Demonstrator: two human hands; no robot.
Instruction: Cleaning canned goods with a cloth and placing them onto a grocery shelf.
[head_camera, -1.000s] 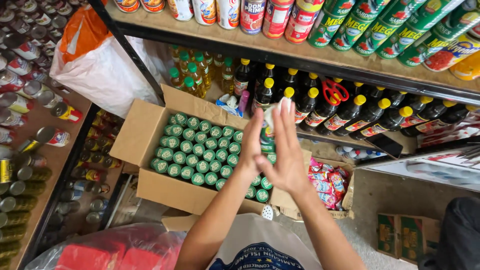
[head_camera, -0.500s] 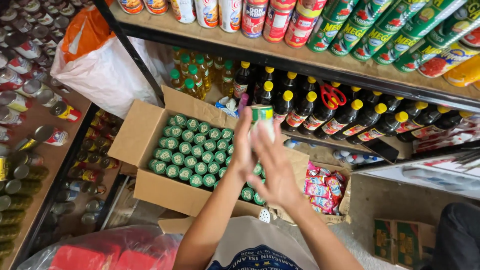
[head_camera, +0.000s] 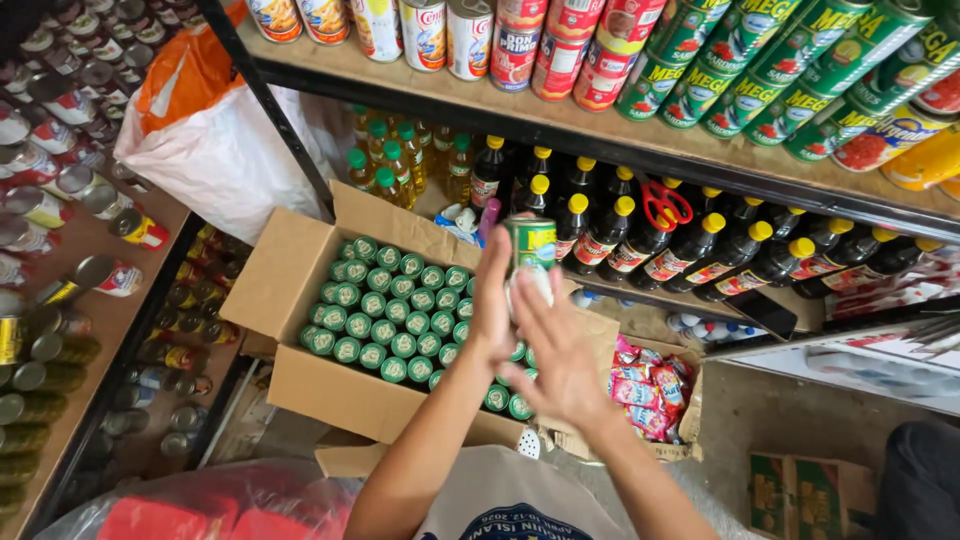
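At the centre of the frame I see my left hand (head_camera: 493, 300) wrapped around a small green-labelled can (head_camera: 530, 248), fingers closed on its side, holding it upright above the open brown cardboard box (head_camera: 290, 290). My right hand (head_camera: 560, 355) is flat and released, palm pressed against the can's lower part, just below it. The box sits left of centre, packed with green-lidded cans (head_camera: 385, 310) in tight rows. Behind the held can, dark bottles with yellow caps (head_camera: 690, 245) line the wooden shelf (head_camera: 600, 125). Red-handled scissors (head_camera: 662, 205) lie on the bottles, right of centre.
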